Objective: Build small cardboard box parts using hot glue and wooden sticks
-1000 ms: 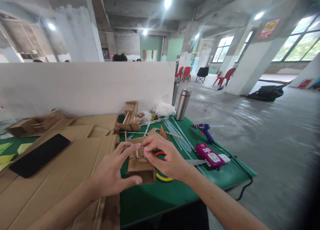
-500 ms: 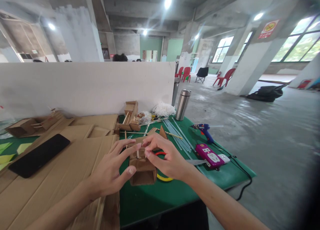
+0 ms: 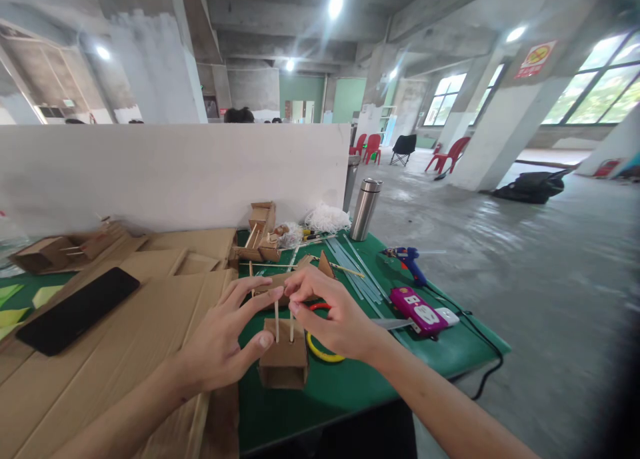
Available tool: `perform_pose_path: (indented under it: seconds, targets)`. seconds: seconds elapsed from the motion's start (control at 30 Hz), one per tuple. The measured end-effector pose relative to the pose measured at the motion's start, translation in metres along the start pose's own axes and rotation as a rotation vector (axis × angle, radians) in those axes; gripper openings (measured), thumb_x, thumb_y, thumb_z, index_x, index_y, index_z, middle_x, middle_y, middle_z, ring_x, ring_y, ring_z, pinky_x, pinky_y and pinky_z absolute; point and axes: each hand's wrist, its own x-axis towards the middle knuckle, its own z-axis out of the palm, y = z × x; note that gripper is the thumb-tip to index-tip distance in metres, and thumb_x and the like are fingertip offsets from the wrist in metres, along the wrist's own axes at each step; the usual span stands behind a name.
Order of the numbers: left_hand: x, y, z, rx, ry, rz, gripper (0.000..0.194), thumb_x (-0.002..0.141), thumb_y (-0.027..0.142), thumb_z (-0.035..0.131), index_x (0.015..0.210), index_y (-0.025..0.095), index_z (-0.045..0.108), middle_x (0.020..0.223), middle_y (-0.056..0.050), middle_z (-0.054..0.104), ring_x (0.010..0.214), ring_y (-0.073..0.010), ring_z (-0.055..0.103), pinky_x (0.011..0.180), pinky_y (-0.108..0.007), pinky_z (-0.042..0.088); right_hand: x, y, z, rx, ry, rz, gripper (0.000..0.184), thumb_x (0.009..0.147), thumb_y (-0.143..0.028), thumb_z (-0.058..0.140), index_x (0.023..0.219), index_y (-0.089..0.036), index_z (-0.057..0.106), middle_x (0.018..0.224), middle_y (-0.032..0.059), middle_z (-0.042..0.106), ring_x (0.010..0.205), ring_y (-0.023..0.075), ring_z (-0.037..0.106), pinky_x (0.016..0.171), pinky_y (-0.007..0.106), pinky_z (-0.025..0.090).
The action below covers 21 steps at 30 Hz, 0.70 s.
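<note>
A small brown cardboard box (image 3: 284,364) sits on the green table (image 3: 350,386) in front of me, with two thin wooden sticks (image 3: 277,320) standing up out of its top. My left hand (image 3: 223,342) is beside the box, thumb against its left top edge and fingers reaching to a cardboard piece (image 3: 274,284) above the sticks. My right hand (image 3: 330,316) pinches the top of the right stick and that cardboard piece.
Flat cardboard sheets (image 3: 125,339) with a black phone (image 3: 75,309) lie at left. Behind are cardboard models (image 3: 260,236), a steel flask (image 3: 364,208), clear rods (image 3: 357,276), a blue glue gun (image 3: 410,259), a pink power strip (image 3: 419,309), a yellow tape ring (image 3: 320,349). A white partition (image 3: 175,172) backs the table.
The lower cardboard box has slid down along the two sticks, away from the piece held above, so the sticks now show between them. Both hands stayed nearly in place.
</note>
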Motion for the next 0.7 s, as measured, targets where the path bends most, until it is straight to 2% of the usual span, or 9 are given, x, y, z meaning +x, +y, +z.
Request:
perform_pose_path:
  seconds: [0.17, 0.4, 0.7]
  targets:
    - [0.0001, 0.0002, 0.0006, 0.031, 0.025, 0.021, 0.043, 0.101, 0.037, 0.044, 0.142, 0.03, 0.039, 0.142, -0.013, 0.047, 0.133, -0.0323, 0.045, 0.103, -0.054, 0.044, 0.0003, 0.0, 0.0006, 0.009, 0.001, 0.005, 0.015, 0.088, -0.011, 0.054, 0.084, -0.023, 0.048, 0.097, 0.0056, 0.06, 0.091, 0.0185, 0.058, 0.078, 0.035, 0.049]
    - [0.0043, 0.0006, -0.0006, 0.137, 0.113, 0.069, 0.041, 0.096, 0.024, 0.051, 0.137, 0.028, 0.048, 0.136, -0.012, 0.054, 0.127, -0.0305, 0.052, 0.102, -0.049, 0.048, 0.0008, -0.0015, -0.0004, -0.006, -0.014, 0.023, 0.015, 0.089, -0.013, 0.054, 0.082, -0.023, 0.046, 0.097, 0.0066, 0.061, 0.091, 0.0191, 0.058, 0.076, 0.035, 0.049]
    - [0.0057, -0.0007, 0.0005, 0.17, 0.121, 0.083, 0.045, 0.093, 0.016, 0.052, 0.136, 0.027, 0.044, 0.134, -0.012, 0.054, 0.126, -0.0295, 0.052, 0.102, -0.05, 0.047, 0.0008, -0.0008, -0.0005, -0.023, -0.012, 0.022, 0.015, 0.09, -0.014, 0.053, 0.08, -0.023, 0.046, 0.095, 0.0059, 0.06, 0.088, 0.0188, 0.057, 0.077, 0.035, 0.048]
